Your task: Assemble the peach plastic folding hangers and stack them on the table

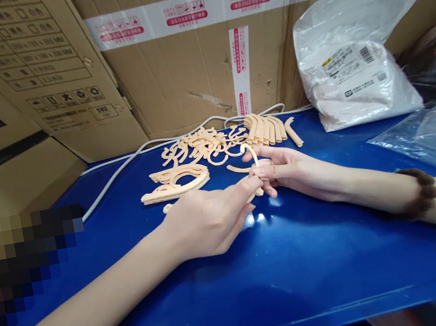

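Note:
My left hand (209, 220) is closed around a beige plastic hanger arm (258, 192), most of it covered by the fingers. A small beige end (167, 208) shows past the back of that hand; whether it belongs to the same piece I cannot tell. Between the thumb and fingers of my right hand (293, 169) is a curved beige hanger hook (253, 153), its bend pointing up. The fingertips of both hands meet where the two pieces come together, and the joint itself is hidden. Just behind them lies a loose curved piece (237, 169).
Behind my hands are a heap of small beige hooks (202, 146), a row of hanger arms (265, 129) and stacked folded hangers (179, 184) on the blue table (305, 277). A white cable (119, 178) runs along the back, before cardboard boxes (185, 73). A plastic bag (358, 76) stands right.

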